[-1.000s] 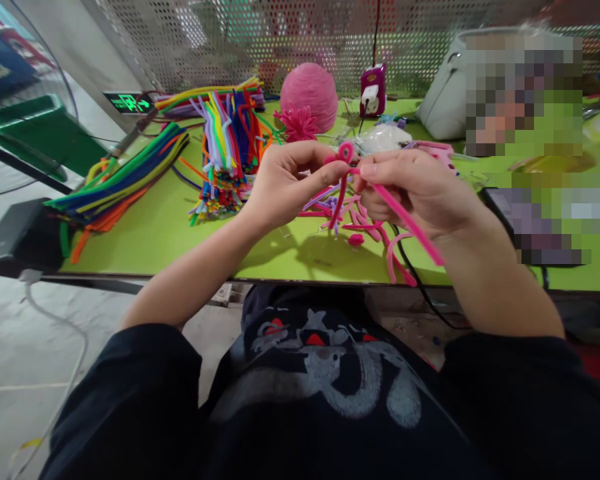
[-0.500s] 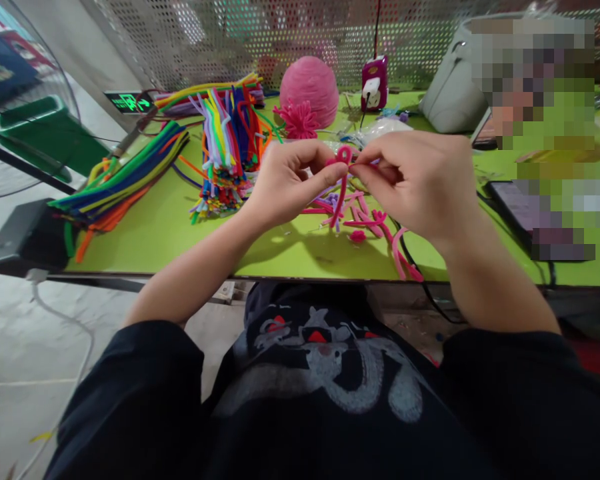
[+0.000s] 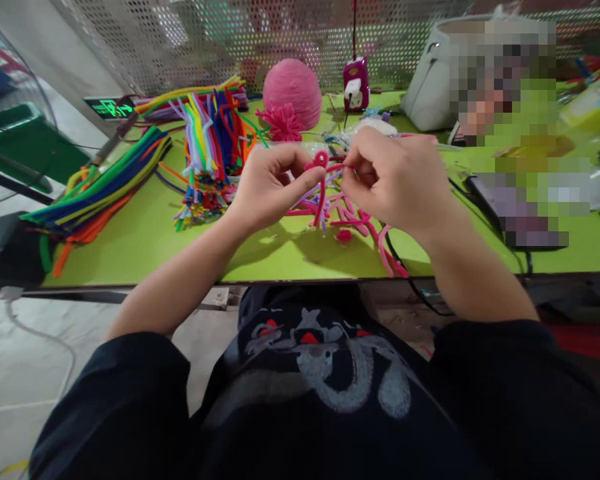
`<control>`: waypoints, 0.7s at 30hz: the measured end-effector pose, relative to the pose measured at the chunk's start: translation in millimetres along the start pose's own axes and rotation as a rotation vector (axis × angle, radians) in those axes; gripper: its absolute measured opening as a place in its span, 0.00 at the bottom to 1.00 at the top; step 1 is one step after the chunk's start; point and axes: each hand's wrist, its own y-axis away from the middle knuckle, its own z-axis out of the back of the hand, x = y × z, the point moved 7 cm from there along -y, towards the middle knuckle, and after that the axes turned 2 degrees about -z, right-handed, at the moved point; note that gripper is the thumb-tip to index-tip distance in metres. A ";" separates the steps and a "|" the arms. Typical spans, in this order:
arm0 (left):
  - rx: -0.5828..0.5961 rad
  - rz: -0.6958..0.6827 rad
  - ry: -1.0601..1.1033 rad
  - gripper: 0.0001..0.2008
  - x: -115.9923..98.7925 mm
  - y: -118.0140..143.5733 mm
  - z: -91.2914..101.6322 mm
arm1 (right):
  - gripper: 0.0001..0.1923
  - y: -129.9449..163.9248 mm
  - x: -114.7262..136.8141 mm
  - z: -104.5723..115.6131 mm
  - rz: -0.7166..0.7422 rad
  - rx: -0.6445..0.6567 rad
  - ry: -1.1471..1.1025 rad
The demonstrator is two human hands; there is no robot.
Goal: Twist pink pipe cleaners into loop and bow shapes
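Note:
Between my hands is a pink pipe cleaner [image 3: 321, 200], bent into a small loop at its top with one end hanging down. My left hand [image 3: 275, 187] pinches it just beside the loop, thumb against fingers. The fingertips of my right hand [image 3: 387, 180] are closed on another end of it, stretched out to the right of the loop. Below my hands lie loose pink pipe cleaner pieces [image 3: 384, 250] and a small dark pink piece [image 3: 345, 235]. A few purple strands are mixed in behind them.
Bundled colourful pipe cleaners [image 3: 200, 147] stand left of my hands, with a longer bundle [image 3: 100, 187] beyond. Behind are a pink ball [image 3: 295, 93], a pink pompom-like flower [image 3: 285, 122], a purple socket box [image 3: 356, 83] and a grey bin [image 3: 425, 87]. A black cable [image 3: 400, 260] crosses the table's front edge.
My right hand has drawn slightly away from my left, and a pink strand now spans the gap between them. The whole view has shifted, so things appear further left.

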 end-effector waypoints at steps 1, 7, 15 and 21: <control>-0.009 0.001 -0.015 0.27 0.0 0.3 0.5 | 0.04 -0.6 0.4 -1.7 -0.005 0.008 -0.035; 0.000 0.038 -0.044 0.28 -5.4 0.8 -0.8 | 0.16 1.1 -5.2 -11.0 -0.090 0.054 -0.556; -0.065 0.100 0.046 0.27 -0.1 2.7 -3.1 | 0.18 -1.7 -13.5 -30.7 -0.342 0.176 -1.163; -0.033 0.053 -0.060 0.23 5.3 6.2 -5.2 | 0.17 -0.9 -12.6 -45.4 -0.405 0.291 -1.234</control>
